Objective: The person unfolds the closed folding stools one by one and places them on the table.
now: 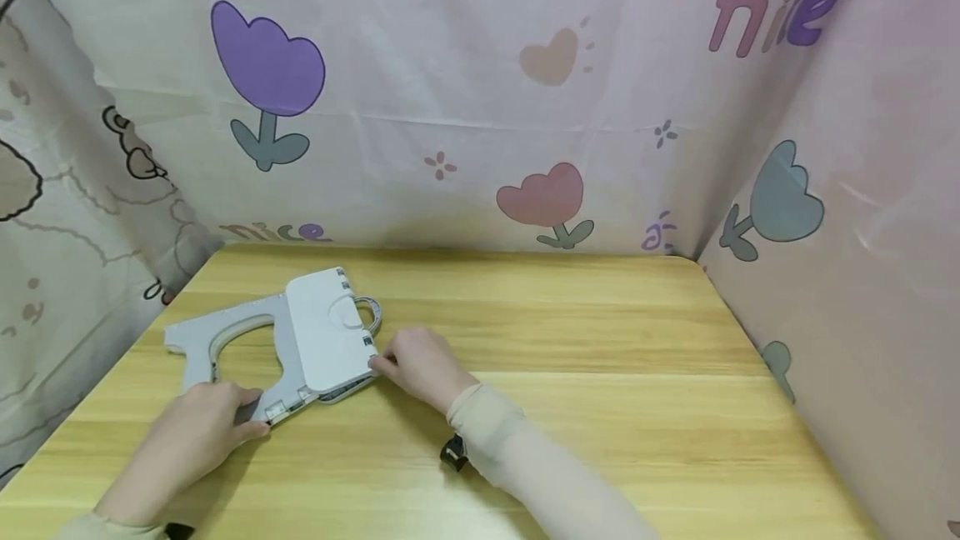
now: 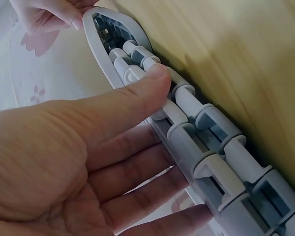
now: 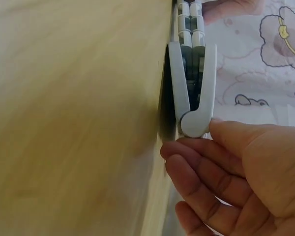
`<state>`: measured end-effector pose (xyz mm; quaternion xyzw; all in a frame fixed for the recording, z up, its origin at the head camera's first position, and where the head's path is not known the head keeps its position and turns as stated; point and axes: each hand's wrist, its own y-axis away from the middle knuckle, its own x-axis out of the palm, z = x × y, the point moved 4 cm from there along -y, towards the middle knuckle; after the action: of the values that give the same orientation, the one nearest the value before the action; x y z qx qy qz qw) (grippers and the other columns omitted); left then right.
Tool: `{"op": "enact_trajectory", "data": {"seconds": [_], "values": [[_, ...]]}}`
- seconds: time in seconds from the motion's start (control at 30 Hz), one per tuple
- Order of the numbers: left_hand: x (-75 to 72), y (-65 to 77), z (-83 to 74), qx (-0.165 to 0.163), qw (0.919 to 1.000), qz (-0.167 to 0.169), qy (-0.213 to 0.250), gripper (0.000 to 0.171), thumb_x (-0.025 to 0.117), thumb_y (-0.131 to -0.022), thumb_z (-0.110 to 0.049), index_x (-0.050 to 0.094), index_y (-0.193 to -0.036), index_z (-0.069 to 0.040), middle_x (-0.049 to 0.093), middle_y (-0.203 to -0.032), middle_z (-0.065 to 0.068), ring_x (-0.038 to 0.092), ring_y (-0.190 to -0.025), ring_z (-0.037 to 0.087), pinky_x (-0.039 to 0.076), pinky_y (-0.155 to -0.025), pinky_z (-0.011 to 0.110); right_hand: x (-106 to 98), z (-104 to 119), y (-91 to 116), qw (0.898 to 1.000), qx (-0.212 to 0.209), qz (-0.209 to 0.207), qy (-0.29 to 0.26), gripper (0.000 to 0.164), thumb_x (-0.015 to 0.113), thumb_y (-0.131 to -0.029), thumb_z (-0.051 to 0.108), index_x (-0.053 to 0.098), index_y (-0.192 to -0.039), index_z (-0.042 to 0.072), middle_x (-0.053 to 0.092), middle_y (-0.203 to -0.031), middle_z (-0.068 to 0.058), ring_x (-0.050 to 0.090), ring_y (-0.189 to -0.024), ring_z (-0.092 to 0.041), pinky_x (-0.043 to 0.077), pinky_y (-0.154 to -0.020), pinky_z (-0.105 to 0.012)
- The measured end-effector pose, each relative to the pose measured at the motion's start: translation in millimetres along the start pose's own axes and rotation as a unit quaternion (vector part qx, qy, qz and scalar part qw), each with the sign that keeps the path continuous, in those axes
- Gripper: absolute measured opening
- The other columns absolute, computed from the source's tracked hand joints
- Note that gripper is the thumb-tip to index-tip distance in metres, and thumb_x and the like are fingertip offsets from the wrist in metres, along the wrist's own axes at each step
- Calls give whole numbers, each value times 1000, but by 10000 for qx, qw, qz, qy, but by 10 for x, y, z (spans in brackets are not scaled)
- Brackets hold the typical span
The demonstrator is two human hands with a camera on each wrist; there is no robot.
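Note:
A folded white and grey plastic folding stool (image 1: 326, 332) lies on the left part of the table, with an arched opening in its grey leg panel. A loop handle (image 1: 377, 312) sticks out on its far right side. My left hand (image 1: 198, 423) grips the near grey edge; in the left wrist view, the thumb presses the row of hinge knuckles (image 2: 184, 132) and the fingers lie along the panel. At the near right corner, my right hand (image 1: 422, 367) pinches the stool's rounded end (image 3: 194, 123) between thumb and fingers. The two white halves stand slightly apart in a narrow V there.
The wood-grain table (image 1: 600, 407) extends to the right of the stool. A printed curtain (image 1: 420, 90) with tulips and lettering hangs behind the table and along both sides. A black strap piece (image 1: 453, 452) shows at the right wrist.

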<state>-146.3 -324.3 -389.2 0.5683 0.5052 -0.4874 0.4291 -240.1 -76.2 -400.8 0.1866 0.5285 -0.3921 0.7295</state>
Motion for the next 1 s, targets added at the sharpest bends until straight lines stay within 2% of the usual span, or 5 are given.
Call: {"op": "enact_trajectory", "data": {"seconds": [0.23, 0.43, 0.53, 0.67, 1.0], "values": [[41, -94, -205, 253, 9995, -201, 23, 51, 95, -77, -25, 79, -113, 7, 78, -105, 28, 74, -95, 48, 60, -80, 64, -98, -227, 182, 9986, 119, 259, -451, 44, 70, -105, 39, 78, -68, 16, 40, -51, 14, 34, -51, -1, 29, -51, -17], [60, -180, -401, 440, 9989, -162, 88, 43, 95, -77, -26, 83, -109, -1, 80, -96, 14, 72, -84, 30, 60, -73, 54, -189, -429, 320, 9947, 317, 424, -887, 56, 74, -102, 40, 57, -56, 15, 30, -49, 14, 28, -48, -1, 22, -49, -18], [73, -210, -513, 529, 9985, -114, 77, 30, 94, -78, -27, 82, -99, -9, 71, -81, 0, 60, -75, 18, 53, -63, 43, -244, -507, 389, 9932, 385, 450, -1000, 54, 76, -102, 39, 59, -57, 13, 31, -49, 15, 29, -49, -1, 22, -49, -19], [97, -241, -659, 635, 9978, -115, 151, 24, 94, -79, -26, 72, -81, -18, 53, -69, -6, 47, -69, 15, 40, -58, 34, -306, -615, 481, 9922, 484, 465, -1048, 53, 76, -101, 39, 65, -60, 7, 34, -49, 15, 31, -50, -2, 24, -50, -19], [126, -334, -971, 845, 9960, -46, 300, 32, 95, -77, -28, 64, -74, -21, 50, -65, -8, 44, -62, 11, 34, -54, 27, -455, -846, 712, 9870, 712, 758, -1222, 51, 74, -103, 36, 72, -65, 2, 45, -47, 15, 35, -48, -5, 31, -53, -22]]}}
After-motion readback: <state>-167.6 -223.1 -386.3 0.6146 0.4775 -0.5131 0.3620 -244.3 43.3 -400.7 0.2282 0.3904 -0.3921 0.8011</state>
